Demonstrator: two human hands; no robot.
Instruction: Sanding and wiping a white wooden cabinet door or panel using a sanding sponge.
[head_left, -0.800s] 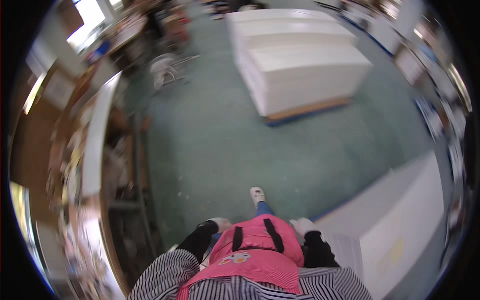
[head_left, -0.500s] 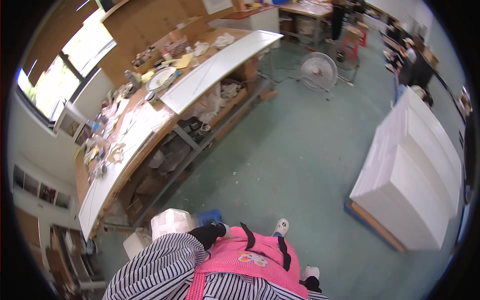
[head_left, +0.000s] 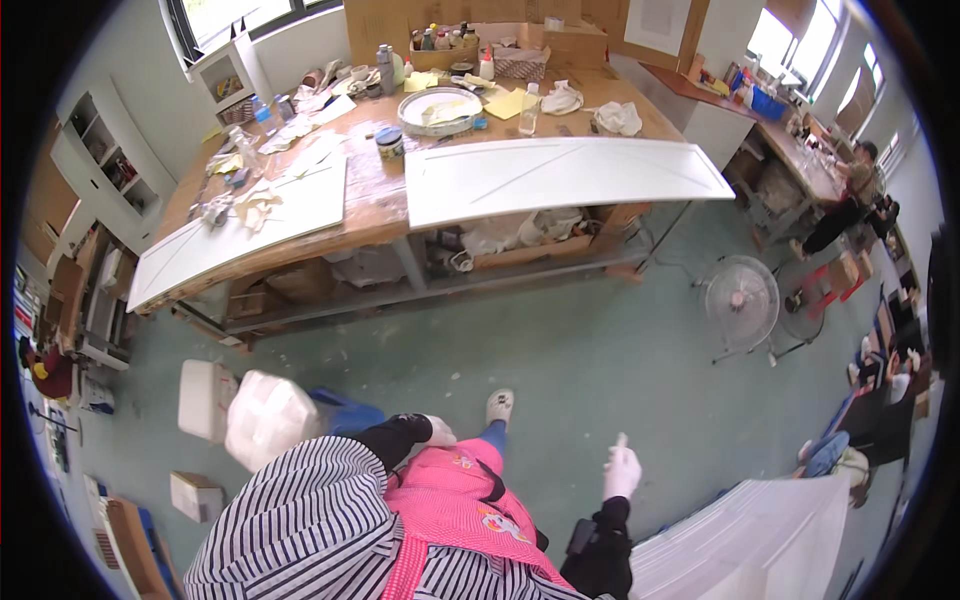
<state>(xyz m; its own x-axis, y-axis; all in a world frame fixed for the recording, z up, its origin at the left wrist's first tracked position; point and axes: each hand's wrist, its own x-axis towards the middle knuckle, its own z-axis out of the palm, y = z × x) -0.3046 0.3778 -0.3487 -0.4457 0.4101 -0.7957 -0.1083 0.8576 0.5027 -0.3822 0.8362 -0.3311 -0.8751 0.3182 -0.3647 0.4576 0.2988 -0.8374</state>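
My left hand (head_left: 438,432), light-coloured below a black cuff, is low beside my pink apron (head_left: 450,490). Its fingers are too hidden to tell what they do. My right hand (head_left: 622,472), in a white glove, reaches out over the green floor to the right of the apron. One finger points forward, the others look loosely bent, and I see nothing held. Ahead is a wooden workbench (head_left: 375,215) bearing two long white panels, the right panel (head_left: 560,178) and the left panel (head_left: 290,215), each with thin lines across it. Neither hand touches them.
A white stack of sheets (head_left: 740,540) stands at lower right. White containers (head_left: 268,420) and a blue bin (head_left: 345,412) are on the floor at left. A floor fan (head_left: 740,303) stands right of the bench. A round tray (head_left: 440,110) and a jar (head_left: 389,142) sit behind the panels.
My view has swung left, so the bench is now ahead and the white stack has shifted to the lower right edge. My right hand has come forward and up from beside the apron.
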